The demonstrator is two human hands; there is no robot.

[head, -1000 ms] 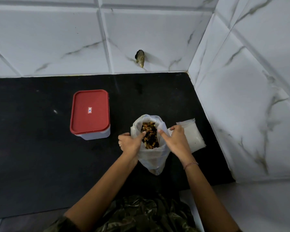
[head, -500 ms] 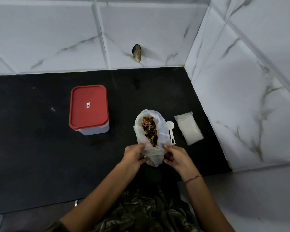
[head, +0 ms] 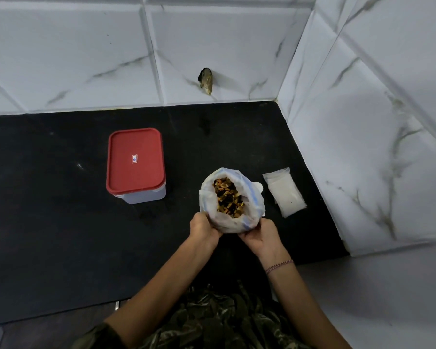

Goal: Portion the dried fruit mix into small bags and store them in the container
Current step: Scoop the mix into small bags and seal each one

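- Hands first: our left hand and right hand each curl round the near, lower end of the big bag, clamped on its plastic; the bag's mouth gapes toward the far side, the fruit mix showing inside.
- Just right of the big bag the small bags lie flat in a stack, long axis running near to far; our right hand is plainly the nearer; between bag and stack a white scoop peeps out, mostly hidden.
- Well apart to the far left stands the container, its red lid on; our left hand is the nearer for it.
- Room: the black counter stretches widest on the left; on the right the tiled wall closes in just beyond the small bags, so we judge a reach there must be short; should both hands let go at once, the tilted bag could spill.
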